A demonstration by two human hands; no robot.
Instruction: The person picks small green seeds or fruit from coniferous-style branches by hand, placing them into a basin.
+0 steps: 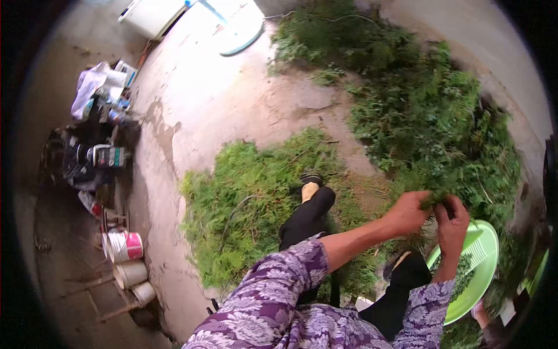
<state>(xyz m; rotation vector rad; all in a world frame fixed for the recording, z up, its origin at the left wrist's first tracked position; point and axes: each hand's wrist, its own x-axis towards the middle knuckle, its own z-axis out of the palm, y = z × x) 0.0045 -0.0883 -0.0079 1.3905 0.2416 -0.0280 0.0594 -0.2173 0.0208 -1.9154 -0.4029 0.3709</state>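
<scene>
My left hand [408, 210] and my right hand [452, 225] are close together on the right, both closed on a small green sprig [433, 200]. Its leaves are dark and feathery, and my fingers hide part of it. Just below my right hand stands a light green plastic basin [493, 250] with a ridged washboard section. Small green leaf pieces [463, 273] lie inside it, partly covered by my right forearm. A large heap of cut evergreen branches [418, 104] lies beyond my hands.
Lighter green branches [244, 203] spread on the floor around my left foot. At the left are a white and pink bucket [125, 246], a pale bucket [129, 273] and a dark cluttered machine [87, 154]. A round pale stand base [241, 43] is at the top.
</scene>
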